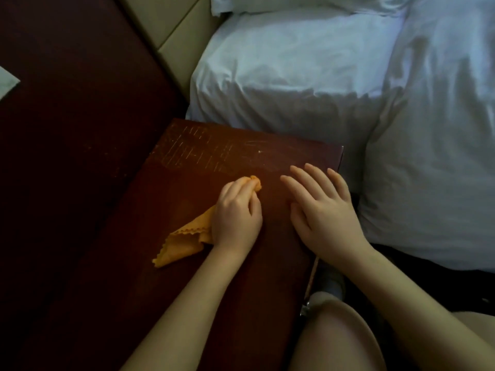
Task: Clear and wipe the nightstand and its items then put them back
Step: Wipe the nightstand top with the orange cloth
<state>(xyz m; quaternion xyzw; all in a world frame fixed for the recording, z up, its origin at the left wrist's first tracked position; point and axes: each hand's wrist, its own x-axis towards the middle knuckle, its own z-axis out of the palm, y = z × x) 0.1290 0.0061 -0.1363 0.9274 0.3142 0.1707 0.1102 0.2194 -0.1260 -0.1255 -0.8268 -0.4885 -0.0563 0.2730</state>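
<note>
Orange cloth (184,242) gripped by left hand (237,212) on nightstand (214,145).

Dark wood nightstand (214,162) — top scratched; crumpled orange cloth (182,242) lies on it.

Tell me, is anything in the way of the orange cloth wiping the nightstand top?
No object sits on the visible nightstand top. The left hand grips the orange cloth; only the right hand, spread flat just to its right, lies in the cloth's path that way.

Dark wooden nightstand (214,162) — scratched, dull sheen; orange cloth (182,245) soft, zigzag-edged; bed linen (294,76) white, creased.
</note>
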